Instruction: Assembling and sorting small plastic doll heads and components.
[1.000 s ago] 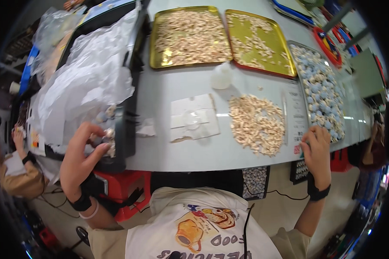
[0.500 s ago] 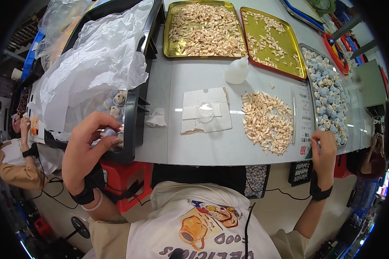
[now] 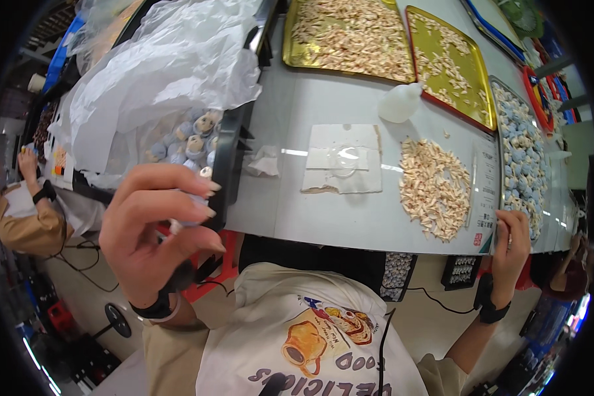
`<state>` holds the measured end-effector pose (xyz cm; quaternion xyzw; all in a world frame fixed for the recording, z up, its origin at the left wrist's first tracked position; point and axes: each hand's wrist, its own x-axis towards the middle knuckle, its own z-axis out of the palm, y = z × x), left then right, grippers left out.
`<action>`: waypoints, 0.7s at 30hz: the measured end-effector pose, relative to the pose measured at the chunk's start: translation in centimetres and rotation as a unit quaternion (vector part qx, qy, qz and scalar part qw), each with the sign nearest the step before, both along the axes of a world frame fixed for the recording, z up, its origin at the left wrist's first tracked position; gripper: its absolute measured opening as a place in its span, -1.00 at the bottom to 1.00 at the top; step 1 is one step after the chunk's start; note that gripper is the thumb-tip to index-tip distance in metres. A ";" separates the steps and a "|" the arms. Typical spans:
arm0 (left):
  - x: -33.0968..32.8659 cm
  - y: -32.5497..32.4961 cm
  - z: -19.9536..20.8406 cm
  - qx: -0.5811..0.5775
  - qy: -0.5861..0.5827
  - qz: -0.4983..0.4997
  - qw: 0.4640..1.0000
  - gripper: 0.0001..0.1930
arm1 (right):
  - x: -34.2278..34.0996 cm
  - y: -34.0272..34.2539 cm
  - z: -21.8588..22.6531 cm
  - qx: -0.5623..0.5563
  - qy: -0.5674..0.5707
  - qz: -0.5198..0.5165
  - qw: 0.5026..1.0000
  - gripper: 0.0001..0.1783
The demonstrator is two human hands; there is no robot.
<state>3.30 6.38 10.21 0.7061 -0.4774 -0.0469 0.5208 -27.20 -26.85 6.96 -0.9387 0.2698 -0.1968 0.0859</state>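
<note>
My left hand (image 3: 155, 228) is raised just in front of the black crate (image 3: 228, 158). Its thumb and fingers close around a small blue-and-cream doll-like figure (image 3: 177, 226), which they mostly cover. More round figures (image 3: 193, 146) of the same kind lie in the crate under crumpled white paper (image 3: 158, 72). At the table's front edge on the right, my right hand (image 3: 512, 243) rests with fingers curled in and nothing seen in them. Left of it lies a pile of small cream pointed pieces (image 3: 435, 188).
A cardboard square (image 3: 343, 178) bears a clear round disc (image 3: 346, 158). Behind stand a white squeeze bottle (image 3: 400, 104) and two gold trays (image 3: 350, 71) (image 3: 488, 119) of cream pieces. A tray of blue figures (image 3: 523, 158) is at right. Another person (image 3: 30, 214) sits at far left.
My left hand has lifted out of the crate toward me with a figure in it. My right hand stays at the table edge. The whole view has shifted, with the table further right.
</note>
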 end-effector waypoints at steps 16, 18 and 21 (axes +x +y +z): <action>-2.0 -2.8 -2.1 -0.039 0.199 -0.248 0.947 -0.71 | 0.5 0.6 -0.9 0.043 -0.171 -0.091 0.980 -0.82; -2.6 -3.3 -3.2 -0.022 0.262 -0.238 0.935 -0.69 | 0.4 0.9 -0.5 0.068 -0.193 -0.095 0.974 -0.82; -3.0 -3.6 -3.8 -0.020 0.253 -0.253 0.933 -0.67 | 1.5 1.6 0.1 0.117 -0.202 -0.057 0.971 -0.81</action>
